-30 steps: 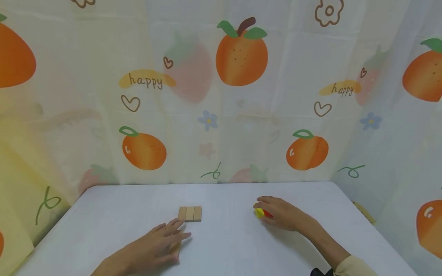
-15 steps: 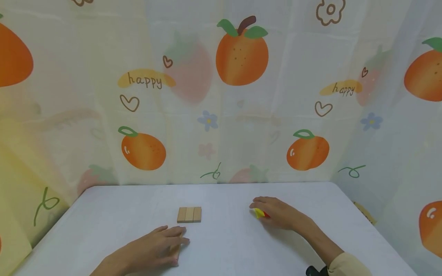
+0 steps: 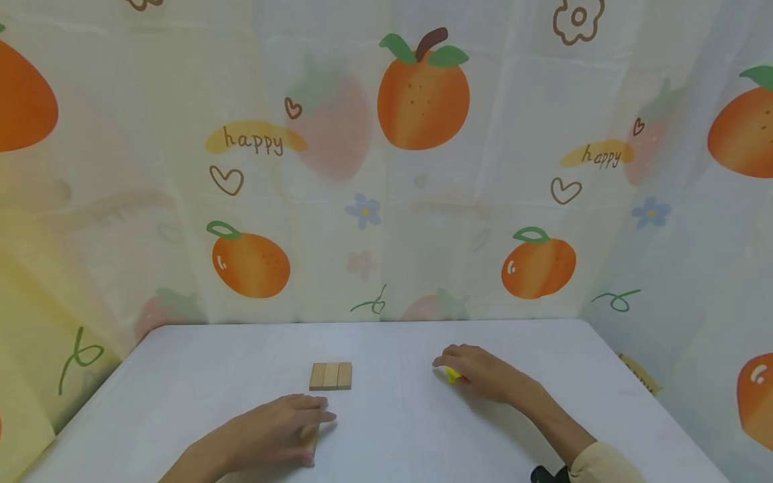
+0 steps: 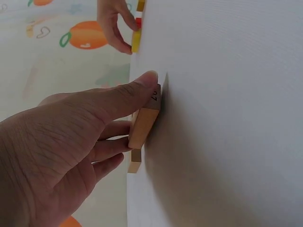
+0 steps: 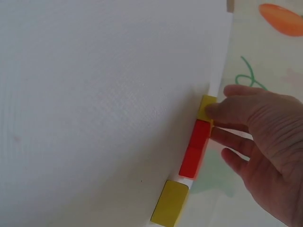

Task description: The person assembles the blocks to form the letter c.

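Observation:
My left hand [image 3: 272,429] holds a wooden block [image 4: 146,124] between thumb and fingertips, low over the white table; a dark printed mark shows on its end. Just beyond it in the head view, three wooden blocks [image 3: 330,376] lie flat side by side. On the far right, my right hand [image 3: 483,376] pinches a small yellow block [image 5: 207,105], thumb on its near side and fingers behind. Red blocks [image 5: 194,149] stand in line against the yellow one, hidden under the hand in the head view. Another yellow block [image 5: 170,203] sits past a small gap.
The white table [image 3: 386,429] runs back to a hanging curtain [image 3: 423,255] printed with oranges and strawberries. More curtain closes in both sides. A black strap [image 3: 546,474] shows at the right sleeve [image 3: 606,463].
The left hand has drawn slightly nearer, away from the three wooden blocks. My right hand has slid a little left, and the red visible beside the yellow block is now covered.

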`<state>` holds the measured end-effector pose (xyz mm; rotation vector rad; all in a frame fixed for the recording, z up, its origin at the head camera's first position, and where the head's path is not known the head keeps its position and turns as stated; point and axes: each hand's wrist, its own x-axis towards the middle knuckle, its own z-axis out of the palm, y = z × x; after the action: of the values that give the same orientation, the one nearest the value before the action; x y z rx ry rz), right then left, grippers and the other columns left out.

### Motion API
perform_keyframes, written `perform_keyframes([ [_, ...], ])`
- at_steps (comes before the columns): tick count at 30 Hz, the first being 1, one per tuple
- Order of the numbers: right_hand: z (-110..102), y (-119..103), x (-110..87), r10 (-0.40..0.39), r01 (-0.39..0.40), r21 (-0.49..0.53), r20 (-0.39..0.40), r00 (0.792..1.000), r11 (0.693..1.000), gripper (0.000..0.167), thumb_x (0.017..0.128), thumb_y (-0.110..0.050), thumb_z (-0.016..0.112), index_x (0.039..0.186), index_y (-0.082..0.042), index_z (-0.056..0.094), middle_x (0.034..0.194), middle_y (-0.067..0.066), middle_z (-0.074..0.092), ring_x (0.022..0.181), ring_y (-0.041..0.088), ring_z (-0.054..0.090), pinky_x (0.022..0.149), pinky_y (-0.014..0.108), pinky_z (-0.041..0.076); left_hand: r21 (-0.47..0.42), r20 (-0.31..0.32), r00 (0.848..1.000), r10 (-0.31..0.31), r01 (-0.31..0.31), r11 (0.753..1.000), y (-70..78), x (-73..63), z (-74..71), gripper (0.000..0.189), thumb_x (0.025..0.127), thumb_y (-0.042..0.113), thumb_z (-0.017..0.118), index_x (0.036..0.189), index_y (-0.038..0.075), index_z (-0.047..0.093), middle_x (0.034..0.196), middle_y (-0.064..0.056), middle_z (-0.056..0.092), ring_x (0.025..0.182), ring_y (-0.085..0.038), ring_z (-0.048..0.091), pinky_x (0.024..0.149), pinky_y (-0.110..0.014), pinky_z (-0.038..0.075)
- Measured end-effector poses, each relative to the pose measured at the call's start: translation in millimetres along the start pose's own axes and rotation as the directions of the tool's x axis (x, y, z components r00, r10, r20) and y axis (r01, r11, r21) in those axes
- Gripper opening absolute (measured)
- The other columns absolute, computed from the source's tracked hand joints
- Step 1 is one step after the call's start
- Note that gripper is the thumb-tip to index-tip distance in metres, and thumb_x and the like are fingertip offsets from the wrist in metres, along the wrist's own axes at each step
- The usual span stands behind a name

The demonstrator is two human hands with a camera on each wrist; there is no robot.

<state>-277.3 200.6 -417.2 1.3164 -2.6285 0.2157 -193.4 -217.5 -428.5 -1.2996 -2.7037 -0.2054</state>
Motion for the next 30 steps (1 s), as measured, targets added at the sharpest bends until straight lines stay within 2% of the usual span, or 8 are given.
perform_keyframes([
  [5,-0.2,-2.3,2.0,-0.032,0.032,-0.013,-0.026,0.999,0.999,0.048,0.083,0.014,0.073,0.124,-0.011,0.072,0.109,0.004,0.071,0.094,0.018,0.063,0.085,0.028,0.055,-0.040,0.055,0.997,-0.051,0.053,0.998,2.1,10.2,-5.1,0.056,0.091,0.060,0.070,0.137,0.027,0.069,0.143,-0.006,0.069,0.130,-0.027,0.066,0.104,-0.046,0.058],
  [7,-0.3,-4.0,3.9,-0.039,0.038,-0.017,-0.028,0.999,0.999,0.049,0.083,0.012,0.073,0.125,-0.012,0.071,0.106,0.004,0.070,0.091,0.016,0.060,0.081,0.026,0.052,-0.045,0.059,0.997,-0.049,0.052,0.998,2.9,15.0,-6.1,0.056,0.093,0.060,0.069,0.137,0.027,0.068,0.144,-0.005,0.068,0.132,-0.026,0.065,0.106,-0.046,0.057],
  [11,-1.1,-9.4,10.4,-0.024,0.024,-0.004,-0.020,1.000,1.000,0.047,0.084,0.006,0.075,0.127,-0.014,0.071,0.106,0.002,0.068,0.089,0.013,0.055,0.077,0.022,0.047,-0.035,0.000,1.000,-0.010,0.010,0.999,6.3,24.3,-6.2,0.051,0.094,0.057,0.071,0.134,0.025,0.070,0.142,-0.004,0.069,0.130,-0.022,0.066,0.105,-0.042,0.058],
  [14,-4.4,-15.3,16.2,0.015,-0.015,0.033,0.015,1.000,0.999,0.043,0.087,-0.001,0.073,0.128,-0.015,0.071,0.109,0.001,0.067,0.091,0.012,0.055,0.078,0.022,0.048,-0.054,-0.036,0.999,0.001,-0.003,0.999,9.8,32.4,-6.6,0.049,0.093,0.056,0.073,0.129,0.024,0.072,0.141,-0.003,0.070,0.128,-0.022,0.066,0.104,-0.041,0.058],
  [18,-11.7,-22.5,23.0,0.048,-0.053,0.069,0.074,0.996,0.996,0.037,0.090,-0.008,0.073,0.126,-0.016,0.072,0.111,0.001,0.068,0.094,0.012,0.057,0.081,0.024,0.052,-0.090,-0.046,0.999,0.015,-0.019,0.996,15.0,47.0,-5.6,0.048,0.091,0.058,0.073,0.123,0.021,0.074,0.138,-0.003,0.071,0.128,-0.021,0.067,0.105,-0.040,0.058],
  [25,-22.2,-30.1,37.7,0.095,-0.114,0.109,0.170,0.981,0.987,0.030,0.093,-0.016,0.072,0.123,-0.016,0.073,0.110,-0.001,0.067,0.091,0.008,0.054,0.081,0.023,0.053,-0.164,0.019,1.000,0.018,-0.014,0.986,25.9,69.2,3.2,0.051,0.090,0.060,0.073,0.121,0.020,0.074,0.140,0.000,0.070,0.131,-0.017,0.065,0.108,-0.034,0.056],
  [30,-24.3,-33.0,45.2,0.125,-0.156,0.139,0.212,0.969,0.978,0.029,0.093,-0.019,0.072,0.122,-0.016,0.074,0.110,-0.004,0.066,0.091,0.007,0.054,0.081,0.024,0.053,-0.137,-0.005,0.997,0.082,-0.082,0.987,30.8,77.8,12.7,0.048,0.089,0.057,0.076,0.117,0.019,0.075,0.138,-0.002,0.071,0.129,-0.016,0.067,0.107,-0.032,0.057],
])
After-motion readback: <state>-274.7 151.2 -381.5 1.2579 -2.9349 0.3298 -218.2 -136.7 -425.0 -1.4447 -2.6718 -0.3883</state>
